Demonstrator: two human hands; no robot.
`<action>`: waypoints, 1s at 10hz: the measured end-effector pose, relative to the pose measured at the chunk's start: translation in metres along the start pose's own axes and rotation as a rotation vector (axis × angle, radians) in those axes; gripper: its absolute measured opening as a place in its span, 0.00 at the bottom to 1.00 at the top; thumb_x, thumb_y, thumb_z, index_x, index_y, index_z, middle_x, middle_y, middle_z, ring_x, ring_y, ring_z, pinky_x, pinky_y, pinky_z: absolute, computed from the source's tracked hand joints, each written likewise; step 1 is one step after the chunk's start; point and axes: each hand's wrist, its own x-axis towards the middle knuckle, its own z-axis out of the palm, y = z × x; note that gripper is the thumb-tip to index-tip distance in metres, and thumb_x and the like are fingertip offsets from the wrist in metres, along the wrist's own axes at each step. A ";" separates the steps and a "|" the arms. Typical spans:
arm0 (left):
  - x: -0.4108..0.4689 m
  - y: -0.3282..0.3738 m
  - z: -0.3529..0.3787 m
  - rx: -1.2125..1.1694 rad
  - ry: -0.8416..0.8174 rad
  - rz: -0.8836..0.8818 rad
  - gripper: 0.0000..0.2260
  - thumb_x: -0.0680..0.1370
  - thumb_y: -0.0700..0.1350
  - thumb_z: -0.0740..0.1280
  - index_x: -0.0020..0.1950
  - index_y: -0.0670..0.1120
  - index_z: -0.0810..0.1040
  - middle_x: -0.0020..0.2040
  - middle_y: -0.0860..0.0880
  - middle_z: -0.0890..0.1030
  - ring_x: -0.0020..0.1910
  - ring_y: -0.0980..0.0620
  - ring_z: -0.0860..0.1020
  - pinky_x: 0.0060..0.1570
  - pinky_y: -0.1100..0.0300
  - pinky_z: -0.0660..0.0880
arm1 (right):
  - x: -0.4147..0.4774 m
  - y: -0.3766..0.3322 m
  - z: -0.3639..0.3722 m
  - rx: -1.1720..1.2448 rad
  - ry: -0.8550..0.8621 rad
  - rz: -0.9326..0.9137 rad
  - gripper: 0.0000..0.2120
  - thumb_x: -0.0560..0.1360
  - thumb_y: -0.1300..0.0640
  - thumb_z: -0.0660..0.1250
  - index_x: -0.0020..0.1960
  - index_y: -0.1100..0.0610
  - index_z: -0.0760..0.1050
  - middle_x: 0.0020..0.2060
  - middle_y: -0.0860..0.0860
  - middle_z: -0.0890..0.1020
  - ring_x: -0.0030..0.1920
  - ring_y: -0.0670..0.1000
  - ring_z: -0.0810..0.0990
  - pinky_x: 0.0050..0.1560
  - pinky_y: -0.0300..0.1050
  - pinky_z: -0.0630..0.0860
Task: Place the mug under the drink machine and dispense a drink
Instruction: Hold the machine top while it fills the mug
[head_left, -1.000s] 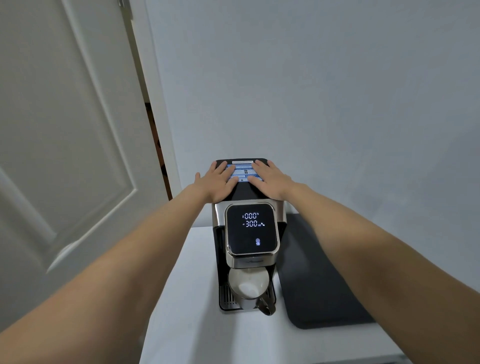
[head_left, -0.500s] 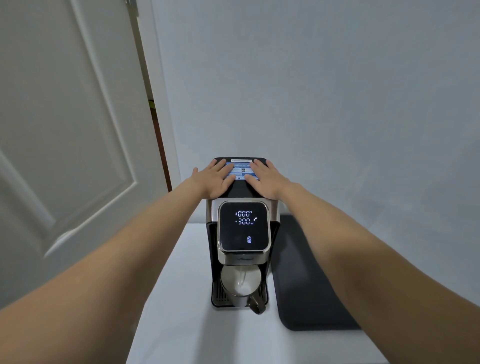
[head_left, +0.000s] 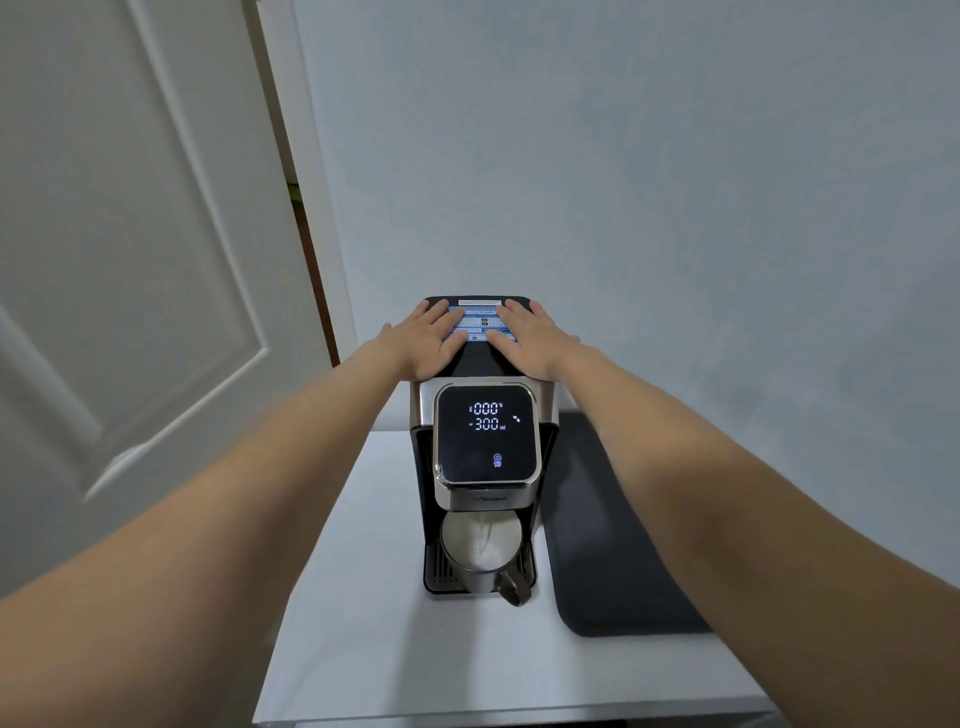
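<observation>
Left hand (head_left: 426, 340) and right hand (head_left: 535, 340) spread flat atop drink machine (head_left: 485, 441), mug (head_left: 480, 553) beneath, dark mat (head_left: 613, 561) beside.

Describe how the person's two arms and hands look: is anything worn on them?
Both arms are bare as far as the picture shows, with no sleeves in view. The left hand and the right hand carry no gloves, and no rings, watch or bracelet can be seen on the fingers or wrists.

Both bare arms stretched forward, left hand (head_left: 427, 338) and right hand (head_left: 530, 335) flat, palms down, fingers spread
</observation>
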 end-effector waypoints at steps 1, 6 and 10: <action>0.002 -0.001 0.001 -0.008 -0.002 0.006 0.26 0.82 0.56 0.44 0.79 0.49 0.47 0.80 0.49 0.48 0.79 0.48 0.43 0.76 0.38 0.52 | 0.001 0.000 0.000 -0.013 0.001 -0.004 0.30 0.81 0.42 0.45 0.78 0.53 0.46 0.79 0.48 0.47 0.78 0.53 0.40 0.76 0.64 0.50; 0.002 0.000 0.001 -0.005 -0.001 0.015 0.26 0.82 0.55 0.43 0.79 0.48 0.47 0.80 0.48 0.48 0.79 0.48 0.43 0.77 0.41 0.51 | 0.001 0.001 -0.001 0.005 0.010 -0.014 0.30 0.81 0.43 0.46 0.78 0.54 0.47 0.79 0.48 0.48 0.78 0.54 0.41 0.76 0.64 0.50; 0.006 -0.004 0.004 -0.030 0.007 0.034 0.26 0.83 0.54 0.44 0.79 0.46 0.48 0.80 0.47 0.49 0.79 0.47 0.43 0.78 0.45 0.48 | 0.002 0.001 0.001 0.054 0.034 -0.030 0.29 0.81 0.44 0.48 0.78 0.55 0.49 0.79 0.48 0.49 0.78 0.54 0.41 0.77 0.60 0.49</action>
